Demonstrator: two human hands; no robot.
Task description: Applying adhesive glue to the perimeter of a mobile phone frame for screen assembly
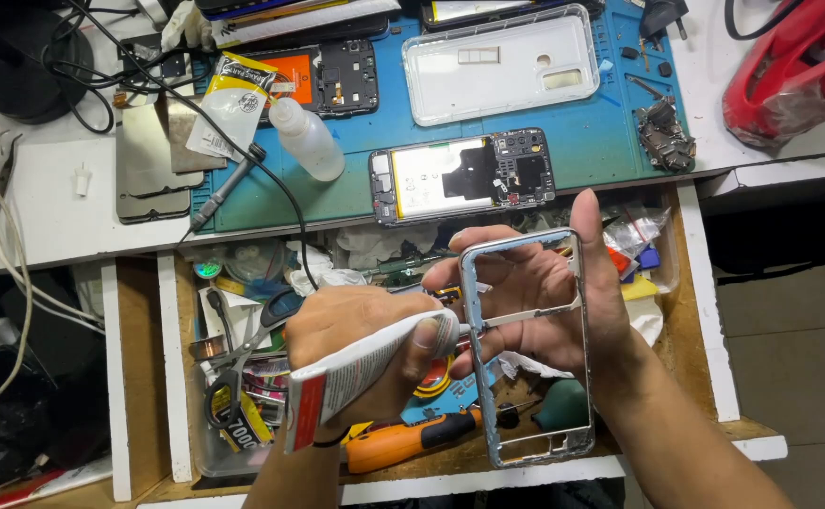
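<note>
My left hand point(356, 330) grips a white glue tube point(365, 372) with a red end, its nozzle touching the left inner edge of a silver phone frame point(526, 377). My right hand point(554, 292) holds that frame upright from behind, fingers showing through its opening. Both hands are over an open wooden drawer point(686, 320). On the blue work mat point(620, 132) beyond lies an opened phone point(460, 176) with its battery and board exposed.
The drawer holds an orange screwdriver point(403, 441), scissors point(238, 363), tape rolls and scraps. On the mat sit a clear phone case point(502, 66), a small squeeze bottle point(307, 139), another opened phone point(323, 75) and a probe with black cable point(229, 184). A red object point(794, 66) lies at right.
</note>
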